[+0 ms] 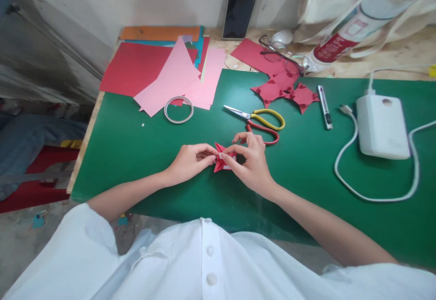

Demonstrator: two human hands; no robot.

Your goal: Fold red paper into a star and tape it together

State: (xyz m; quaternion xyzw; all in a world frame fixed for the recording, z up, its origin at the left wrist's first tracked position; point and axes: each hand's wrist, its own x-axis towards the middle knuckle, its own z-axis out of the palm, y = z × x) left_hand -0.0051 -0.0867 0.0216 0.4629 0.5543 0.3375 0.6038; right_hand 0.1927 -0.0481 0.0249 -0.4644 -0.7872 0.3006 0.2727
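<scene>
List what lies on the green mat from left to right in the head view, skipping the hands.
Tape ring → folded red paper piece → scissors → red paper stars → utility knife → white power bank.

Both hands, left [190, 161] and right [250, 161], pinching folded red paper [220, 161], scissors [260, 120] just beyond, green mat [136, 145]

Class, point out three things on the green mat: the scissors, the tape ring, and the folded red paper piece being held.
scissors [245, 115], head view, on the pivot.
tape ring [166, 109], head view, on its left rim.
folded red paper piece [218, 165], head view, on its lower left tip.
</scene>
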